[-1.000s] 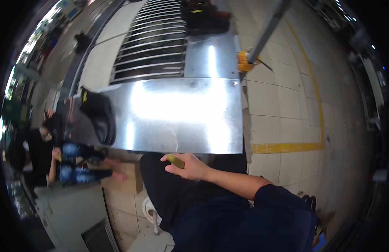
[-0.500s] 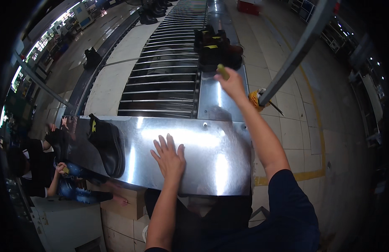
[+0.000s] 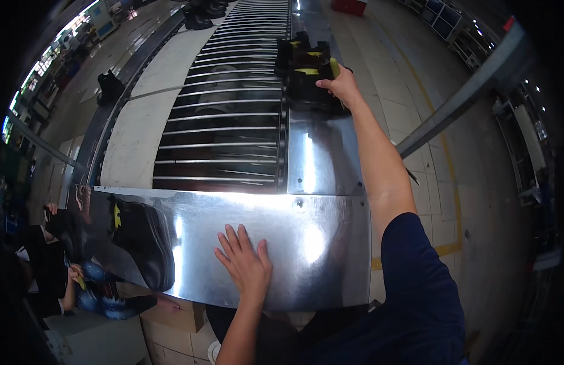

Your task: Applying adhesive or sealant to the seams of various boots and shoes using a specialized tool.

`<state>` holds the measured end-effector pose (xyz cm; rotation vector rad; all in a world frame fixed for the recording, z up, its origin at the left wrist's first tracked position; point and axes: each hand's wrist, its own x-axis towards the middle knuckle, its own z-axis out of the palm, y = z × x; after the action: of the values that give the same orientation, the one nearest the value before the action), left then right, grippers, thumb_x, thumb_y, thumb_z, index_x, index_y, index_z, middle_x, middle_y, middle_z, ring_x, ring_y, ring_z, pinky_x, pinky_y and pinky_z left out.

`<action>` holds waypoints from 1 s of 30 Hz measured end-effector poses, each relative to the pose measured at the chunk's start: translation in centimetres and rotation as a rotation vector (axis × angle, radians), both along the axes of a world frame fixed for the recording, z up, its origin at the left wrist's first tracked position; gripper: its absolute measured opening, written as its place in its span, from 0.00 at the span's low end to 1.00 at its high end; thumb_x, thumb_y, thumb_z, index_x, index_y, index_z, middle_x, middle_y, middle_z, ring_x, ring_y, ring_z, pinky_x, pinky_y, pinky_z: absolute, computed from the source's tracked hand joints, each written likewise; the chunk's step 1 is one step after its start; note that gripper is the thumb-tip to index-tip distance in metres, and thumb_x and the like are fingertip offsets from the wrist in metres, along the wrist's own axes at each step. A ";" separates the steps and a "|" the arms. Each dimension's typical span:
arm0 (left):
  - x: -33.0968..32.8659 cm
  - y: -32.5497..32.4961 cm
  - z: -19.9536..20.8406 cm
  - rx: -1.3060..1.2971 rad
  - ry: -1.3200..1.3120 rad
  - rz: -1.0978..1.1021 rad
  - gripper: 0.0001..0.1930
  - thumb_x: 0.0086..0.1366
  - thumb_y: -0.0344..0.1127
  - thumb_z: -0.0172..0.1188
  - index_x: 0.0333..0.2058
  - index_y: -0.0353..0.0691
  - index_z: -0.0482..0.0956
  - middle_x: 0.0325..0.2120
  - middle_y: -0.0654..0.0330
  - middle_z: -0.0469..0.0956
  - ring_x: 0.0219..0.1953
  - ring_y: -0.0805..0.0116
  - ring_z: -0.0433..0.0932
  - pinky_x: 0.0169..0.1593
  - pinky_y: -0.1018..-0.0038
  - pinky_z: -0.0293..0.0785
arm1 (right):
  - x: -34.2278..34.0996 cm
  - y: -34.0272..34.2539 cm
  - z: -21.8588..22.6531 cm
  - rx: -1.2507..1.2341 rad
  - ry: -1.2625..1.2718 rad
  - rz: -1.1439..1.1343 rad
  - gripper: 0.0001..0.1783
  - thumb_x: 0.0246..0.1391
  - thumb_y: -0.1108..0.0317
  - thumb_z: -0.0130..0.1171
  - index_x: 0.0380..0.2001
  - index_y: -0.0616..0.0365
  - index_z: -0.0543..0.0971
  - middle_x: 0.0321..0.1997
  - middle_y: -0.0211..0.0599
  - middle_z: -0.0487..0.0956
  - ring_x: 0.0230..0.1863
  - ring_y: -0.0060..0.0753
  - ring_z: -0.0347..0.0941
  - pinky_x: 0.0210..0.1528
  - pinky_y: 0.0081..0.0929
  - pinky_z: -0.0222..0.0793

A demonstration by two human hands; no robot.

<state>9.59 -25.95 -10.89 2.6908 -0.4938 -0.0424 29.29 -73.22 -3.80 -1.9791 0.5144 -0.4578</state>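
My left hand (image 3: 250,269) lies flat on the shiny metal table (image 3: 203,243), fingers spread, holding nothing. Stretched out far to the right, my right hand (image 3: 344,88) is closed round a tool with a yellow-green handle (image 3: 335,68); the tool's working end is hidden. Its fingers are at the nearest of several dark ankle boots (image 3: 303,94) standing on the metal side ledge, but whether they grip that boot I cannot tell. A black ankle boot (image 3: 149,243) with a yellow patch inside its shaft lies on its side on the table, left of my left hand.
Beyond the table runs a roller conveyor (image 3: 227,131) beside a pale belt (image 3: 133,134). More black boots (image 3: 198,18) stand farther along. A co-worker's hand (image 3: 75,272) holds a yellow-handled tool at far left. A slanting metal post (image 3: 452,100) rises at right.
My right hand has moved farther out, from short of the boots to right at them, still with the tool. My left hand stays on the table. The view has shifted.
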 end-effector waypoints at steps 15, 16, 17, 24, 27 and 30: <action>-0.4 -1.0 -1.0 -0.014 -0.174 0.010 0.31 0.75 0.50 0.50 0.68 0.35 0.65 0.72 0.41 0.56 0.75 0.37 0.49 0.74 0.39 0.37 | -23.6 13.7 4.6 -0.098 -0.225 0.075 0.28 0.42 0.61 0.83 0.42 0.58 0.79 0.36 0.26 0.80 0.38 0.19 0.74 0.42 0.22 0.73; -0.3 -0.9 -0.8 -0.004 -0.177 0.005 0.31 0.74 0.49 0.50 0.68 0.34 0.64 0.72 0.40 0.56 0.75 0.36 0.49 0.74 0.38 0.38 | -25.1 14.7 5.0 -0.145 -0.169 0.074 0.28 0.41 0.60 0.84 0.42 0.58 0.79 0.37 0.26 0.80 0.39 0.19 0.74 0.42 0.22 0.73; -0.4 -0.9 -0.8 -0.015 -0.183 0.003 0.31 0.74 0.49 0.50 0.68 0.34 0.64 0.72 0.40 0.56 0.75 0.36 0.49 0.74 0.38 0.38 | -26.6 15.7 5.2 -0.195 -0.110 0.068 0.29 0.40 0.59 0.84 0.42 0.58 0.78 0.37 0.25 0.79 0.39 0.19 0.74 0.41 0.22 0.73; -0.8 -0.9 0.0 -0.019 -0.122 0.023 0.30 0.74 0.48 0.50 0.67 0.35 0.65 0.72 0.39 0.56 0.75 0.36 0.48 0.74 0.38 0.38 | -28.4 14.2 3.6 -0.012 -0.220 0.501 0.22 0.52 0.56 0.77 0.43 0.56 0.80 0.36 0.27 0.81 0.30 0.18 0.74 0.31 0.19 0.69; -0.7 -0.6 0.6 0.013 -0.125 0.035 0.30 0.74 0.48 0.51 0.67 0.34 0.65 0.71 0.39 0.56 0.75 0.36 0.49 0.74 0.38 0.38 | -22.7 11.9 5.2 0.124 -0.090 0.261 0.18 0.61 0.51 0.67 0.42 0.55 0.82 0.34 0.30 0.84 0.27 0.16 0.75 0.29 0.20 0.71; -0.6 -1.1 0.9 0.017 -0.090 0.002 0.31 0.73 0.48 0.52 0.67 0.34 0.65 0.72 0.38 0.55 0.75 0.36 0.48 0.74 0.37 0.37 | -12.1 5.4 3.0 -0.385 -0.129 0.091 0.18 0.56 0.60 0.70 0.46 0.56 0.83 0.38 0.38 0.85 0.36 0.35 0.82 0.42 0.31 0.78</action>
<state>9.02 -27.01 -9.97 2.7193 -0.5199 0.0756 17.17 -67.81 -0.80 -2.3097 0.2655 -0.6609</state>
